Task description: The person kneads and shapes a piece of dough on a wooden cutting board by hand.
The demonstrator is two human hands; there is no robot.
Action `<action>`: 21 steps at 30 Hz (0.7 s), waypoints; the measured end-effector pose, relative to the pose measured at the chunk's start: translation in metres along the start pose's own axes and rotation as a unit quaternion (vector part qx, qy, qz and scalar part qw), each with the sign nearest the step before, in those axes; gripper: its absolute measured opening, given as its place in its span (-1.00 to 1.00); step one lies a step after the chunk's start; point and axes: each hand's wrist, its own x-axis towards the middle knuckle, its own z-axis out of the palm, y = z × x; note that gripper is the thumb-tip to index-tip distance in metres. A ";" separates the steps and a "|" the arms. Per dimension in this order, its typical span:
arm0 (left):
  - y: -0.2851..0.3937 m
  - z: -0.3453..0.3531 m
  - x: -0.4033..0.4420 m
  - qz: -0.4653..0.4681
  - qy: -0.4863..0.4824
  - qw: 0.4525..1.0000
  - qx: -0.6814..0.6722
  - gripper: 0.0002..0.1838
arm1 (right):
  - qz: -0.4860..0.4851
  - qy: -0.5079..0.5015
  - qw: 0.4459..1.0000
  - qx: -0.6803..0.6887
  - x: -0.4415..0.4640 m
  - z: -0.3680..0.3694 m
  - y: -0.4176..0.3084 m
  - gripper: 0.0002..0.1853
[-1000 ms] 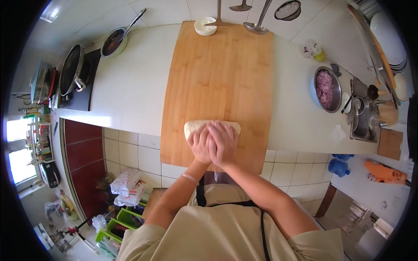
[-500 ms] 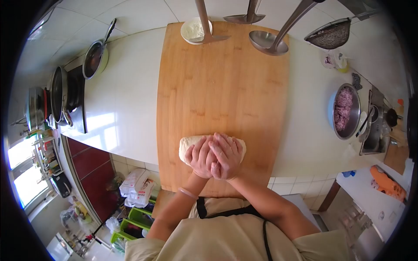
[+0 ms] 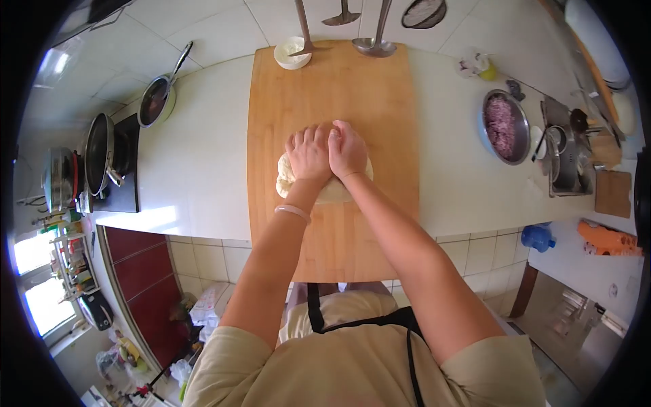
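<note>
A pale lump of dough point(image 3: 332, 194) lies on the wooden board point(image 3: 281, 88), mostly covered by my hands; its left and near edges show. My left hand point(image 3: 310, 157) presses on the dough, fingers curled over its far side. Beside it and touching it, my right hand point(image 3: 348, 153) bears on the dough with its thumb along the left hand's edge. Both arms stretch forward, and the fingertips are partly hidden.
A small bowl of white powder point(image 3: 293, 53) stands at the board's far left corner, near a hanging spatula point(image 3: 303, 27) and ladle point(image 3: 374, 46). To the right sits a metal bowl of purple, grainy food point(image 3: 502, 127) by the sink point(image 3: 565, 178). Pans point(image 3: 100, 152) stand left.
Both hands have moved forward, away from my body, with the dough beneath them. My arms have straightened, and the hands now lie side by side rather than overlapped. The camera's view has shifted.
</note>
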 end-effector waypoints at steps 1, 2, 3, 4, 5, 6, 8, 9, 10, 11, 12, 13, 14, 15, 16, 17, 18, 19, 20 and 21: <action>0.002 -0.007 0.001 -0.023 -0.018 0.999 0.030 -0.60 | -0.011 0.004 1.000 -0.002 -0.003 -0.009 -0.006 -0.62; -0.001 -0.016 -0.004 -0.024 -0.016 0.999 0.031 -0.60 | 0.051 -0.024 0.998 0.028 -0.014 -0.017 -0.013 -0.64; 0.005 -0.048 0.002 -0.086 -0.142 0.986 -0.002 -0.58 | 0.111 -0.051 0.991 0.059 -0.020 -0.022 -0.023 -0.65; 0.009 -0.069 0.006 -0.146 -0.261 0.954 -0.038 -0.57 | 0.102 -0.051 0.992 0.061 -0.025 -0.026 -0.032 -0.65; 0.004 -0.069 -0.006 -0.143 -0.194 0.968 -0.075 -0.54 | 0.115 -0.040 0.991 0.052 -0.035 -0.030 -0.038 -0.67; 0.004 -0.065 -0.025 -0.145 -0.194 0.967 -0.076 -0.54 | 0.131 -0.031 0.990 0.041 -0.049 -0.034 -0.040 -0.69; 0.002 -0.057 -0.072 -0.071 -0.039 0.997 -0.013 -0.55 | 0.062 -0.062 0.995 -0.044 -0.082 -0.037 -0.035 -0.70; 0.000 -0.055 -0.091 -0.055 0.003 0.998 -0.010 -0.56 | -0.043 -0.018 0.996 -0.076 -0.097 -0.037 -0.030 -0.72; -0.001 -0.058 -0.108 -0.059 0.006 0.998 -0.008 -0.56 | -0.150 0.026 0.983 -0.107 -0.111 -0.038 -0.028 -0.73; -0.001 -0.060 -0.124 -0.035 0.047 0.998 -0.021 -0.56 | -0.175 0.014 0.978 -0.109 -0.125 -0.044 -0.028 -0.73; 0.000 -0.061 -0.139 -0.011 0.087 0.996 -0.033 -0.56 | -0.201 0.003 0.973 -0.112 -0.138 -0.050 -0.026 -0.73; 0.000 -0.059 -0.155 -0.004 0.094 0.995 -0.043 -0.53 | -0.215 -0.027 0.969 -0.120 -0.150 -0.058 -0.024 -0.69; -0.001 -0.054 -0.171 0.003 0.099 0.994 -0.054 -0.51 | -0.226 -0.056 0.964 -0.129 -0.161 -0.064 -0.021 -0.65; -0.003 -0.043 -0.187 0.000 0.097 0.994 -0.052 -0.51 | -0.226 -0.059 0.964 -0.127 -0.172 -0.066 -0.016 -0.65; -0.005 -0.028 -0.206 -0.007 0.132 0.990 -0.056 -0.47 | -0.244 -0.061 0.960 -0.123 -0.185 -0.067 -0.008 -0.62; -0.005 -0.016 -0.217 -0.013 0.164 0.984 -0.061 -0.42 | -0.259 -0.062 0.956 -0.119 -0.196 -0.067 0.002 -0.59; -0.006 -0.013 -0.220 -0.014 0.156 0.986 -0.061 -0.42 | -0.265 -0.058 0.954 -0.129 -0.200 -0.064 0.005 -0.55; -0.007 -0.008 -0.221 -0.013 0.164 0.985 -0.053 -0.41 | -0.262 -0.048 0.956 -0.124 -0.200 -0.059 0.011 -0.54; -0.009 -0.001 -0.220 -0.013 0.173 0.984 -0.046 -0.39 | -0.261 -0.040 0.957 -0.119 -0.197 -0.054 0.017 -0.53; -0.010 -0.002 -0.216 -0.010 0.158 0.986 -0.044 -0.41 | -0.254 -0.045 0.959 -0.117 -0.189 -0.051 0.018 -0.53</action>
